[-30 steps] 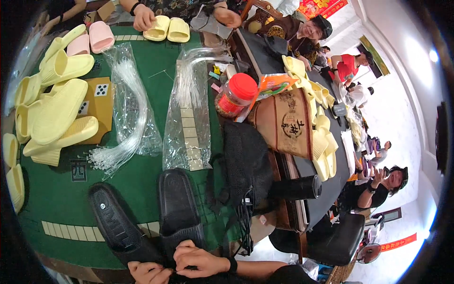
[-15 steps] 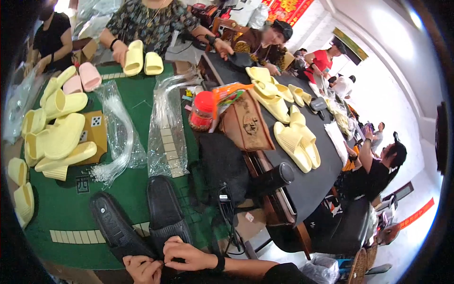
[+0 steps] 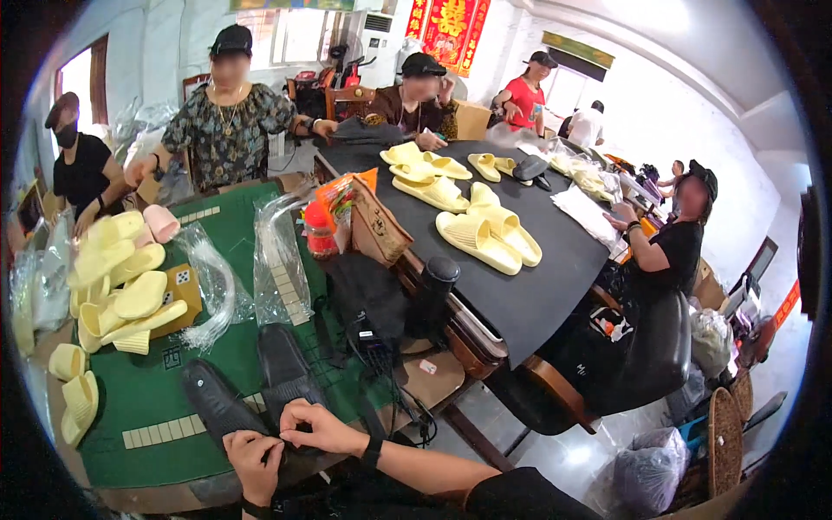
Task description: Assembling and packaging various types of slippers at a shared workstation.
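Two black slide sandals lie side by side at the near edge of the green mat: the left slide (image 3: 215, 397) and the right slide (image 3: 282, 360). My left hand (image 3: 254, 458) is closed in a pinch at the strap end of the left slide. Just beside it, my right hand (image 3: 322, 428) is also pinched, over the strap end of the right slide. The fingertips of both hands almost meet between the slides. Whatever they hold is too small to make out. Beyond the slides lies a bundle of clear plastic ties (image 3: 212, 299) in a clear bag.
Yellow slides (image 3: 139, 295) are heaped at the left, beside pink slides (image 3: 161, 223). A second clear bag (image 3: 282, 260), a red-lidded jar (image 3: 320, 230), a black bag (image 3: 364, 295) and a black bottle (image 3: 433, 290) stand rightward. More yellow slides (image 3: 490, 230) lie on the black table (image 3: 537, 295). Several people work around.
My view has tilted up and shows more of the room. The yellow pair at the mat's far edge, touched by the person opposite, is now gone from there. My hands stay pinched at the slides.
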Motion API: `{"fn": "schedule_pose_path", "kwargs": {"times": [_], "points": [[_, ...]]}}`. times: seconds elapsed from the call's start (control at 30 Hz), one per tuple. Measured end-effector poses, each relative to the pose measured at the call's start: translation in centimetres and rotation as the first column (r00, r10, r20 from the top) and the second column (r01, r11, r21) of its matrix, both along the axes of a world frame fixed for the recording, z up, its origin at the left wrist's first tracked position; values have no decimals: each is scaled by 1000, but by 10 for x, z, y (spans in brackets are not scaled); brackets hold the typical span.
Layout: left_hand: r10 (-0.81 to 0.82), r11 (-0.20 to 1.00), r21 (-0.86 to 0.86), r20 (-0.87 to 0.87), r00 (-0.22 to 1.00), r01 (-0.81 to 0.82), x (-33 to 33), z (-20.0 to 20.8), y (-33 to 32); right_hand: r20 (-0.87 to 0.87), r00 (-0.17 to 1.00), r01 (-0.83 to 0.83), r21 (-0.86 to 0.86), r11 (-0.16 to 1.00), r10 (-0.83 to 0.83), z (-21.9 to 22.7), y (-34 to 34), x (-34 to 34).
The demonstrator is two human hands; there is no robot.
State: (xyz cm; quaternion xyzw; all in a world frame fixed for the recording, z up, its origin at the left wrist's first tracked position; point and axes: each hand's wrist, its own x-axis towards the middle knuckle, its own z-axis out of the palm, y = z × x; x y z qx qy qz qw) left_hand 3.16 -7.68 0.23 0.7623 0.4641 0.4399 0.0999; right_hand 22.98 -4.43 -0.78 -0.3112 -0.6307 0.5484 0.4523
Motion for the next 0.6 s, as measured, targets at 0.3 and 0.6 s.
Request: {"fn": "schedule_pose_path", "kwargs": {"times": [0.3,0.6], "points": [[-5,997,82,36,999,2,-9,-11,4,215,976,-41,282,959,-22,5,9,-6],[-88,993,65,-109,990,96,-5,-27,15,-12,1000,27,-135,990,-29,-61,25,17]]}}
